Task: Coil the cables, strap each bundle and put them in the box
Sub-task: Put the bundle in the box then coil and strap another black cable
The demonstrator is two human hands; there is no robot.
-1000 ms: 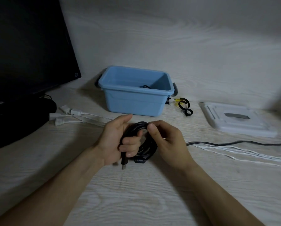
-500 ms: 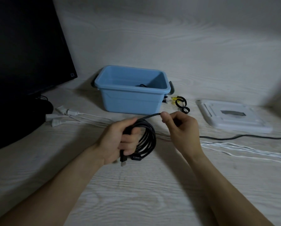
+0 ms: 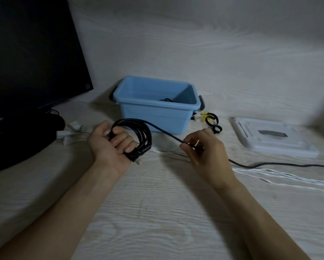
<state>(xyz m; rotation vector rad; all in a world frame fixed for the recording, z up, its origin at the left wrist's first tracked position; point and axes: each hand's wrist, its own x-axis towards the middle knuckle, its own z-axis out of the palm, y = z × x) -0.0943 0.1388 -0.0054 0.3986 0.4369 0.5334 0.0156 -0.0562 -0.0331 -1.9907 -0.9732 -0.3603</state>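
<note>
My left hand (image 3: pixel 111 143) grips a coil of black cable (image 3: pixel 142 136), its USB plug poking out below the fingers. A straight run of that cable stretches right to my right hand (image 3: pixel 204 152), which pinches it; the loose tail (image 3: pixel 281 164) trails off to the right across the table. Behind the hands stands the open blue box (image 3: pixel 155 117) with a dark cable partly visible inside. Black straps (image 3: pixel 212 123) lie just right of the box.
A black monitor (image 3: pixel 31 53) and its base fill the left. White cables (image 3: pixel 288 177) run along the table at the right, with white plugs (image 3: pixel 71 131) by the monitor base. The box's white lid (image 3: pixel 272 136) lies at the right.
My right hand has moved away to the right, drawing a length of cable taut from the coil. The left hand has kept its hold on the coil and tipped it upward.
</note>
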